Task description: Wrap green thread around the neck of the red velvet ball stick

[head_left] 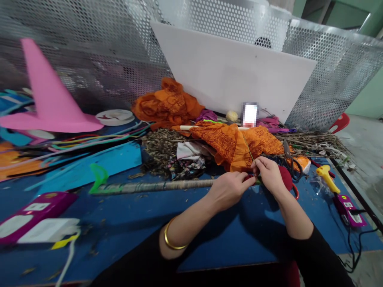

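A long wrapped stick (158, 186), with a green curled end at its left, lies across the blue table. My left hand (229, 189) is closed around its right part, near a dark red piece. Just to the right, my right hand (267, 173) pinches a thin greenish strand (248, 148) that runs up over the orange patterned cloth (224, 142). Both hands are close together, fingertips nearly meeting. What lies under the fingers is mostly hidden. Beside my right hand are a dark red round item (285, 177) and dark scissors (289, 153).
A pink cone hat (49, 91), tape roll (115, 116) and blue sheets (89, 163) are at left. Dried plant matter (161, 149) and a phone (250, 114) stand behind. At right are a yellow glue gun (327, 178) and purple power strip (348, 209) with cables.
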Available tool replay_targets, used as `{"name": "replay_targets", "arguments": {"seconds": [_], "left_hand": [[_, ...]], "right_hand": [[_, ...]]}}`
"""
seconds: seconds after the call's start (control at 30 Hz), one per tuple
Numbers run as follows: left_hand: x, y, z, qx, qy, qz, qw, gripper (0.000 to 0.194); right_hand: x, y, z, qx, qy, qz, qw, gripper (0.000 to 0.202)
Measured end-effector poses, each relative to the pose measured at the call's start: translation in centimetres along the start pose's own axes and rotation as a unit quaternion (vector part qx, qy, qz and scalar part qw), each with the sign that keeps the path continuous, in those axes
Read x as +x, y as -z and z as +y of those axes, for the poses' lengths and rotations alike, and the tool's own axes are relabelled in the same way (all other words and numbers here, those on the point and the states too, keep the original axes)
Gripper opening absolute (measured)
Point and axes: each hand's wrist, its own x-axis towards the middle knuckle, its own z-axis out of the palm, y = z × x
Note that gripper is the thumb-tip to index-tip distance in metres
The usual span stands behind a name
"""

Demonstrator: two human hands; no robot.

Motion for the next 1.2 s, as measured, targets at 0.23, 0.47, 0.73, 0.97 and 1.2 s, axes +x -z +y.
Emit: {"name": "replay_targets", "arguments": {"seconds": [0.23, 0.47, 0.73, 0.97, 1.2], "left_hand": [[-0.2, 0.2, -0.5, -0.006, 0.013, 0.026, 1.0, 0.027], [-0.7, 2.0, -3.3, -0.006, 0.108, 0.033, 0.994, 0.032], [-0.9, 3.3, -4.1, 0.004, 0.159, 0.048, 0.986, 0.028], [-1.2, 3.5, -4.3, -0.068, 0.223, 0.124, 0.964, 0.031], [-2.2, 5.3, -6.4, -0.097, 0.221, 0.083, 0.967, 0.032]], "right_hand": [[-0.3, 1.1, -1.8, 0.071, -0.011, -0.007, 0.997, 0.028], [-1.2, 5.1, -3.7, 0.057, -0.028, -0.153, 0.986, 0.032], [0.3, 9.0, -0.8, -0.06, -0.003, -0.214, 0.975, 0.026], [0.4, 6.5, -0.3, -0.075, -0.015, -0.309, 0.948, 0.019], [0.9, 7.3, -0.3, 0.117, 0.106, 0.124, 0.98, 0.018]]}}
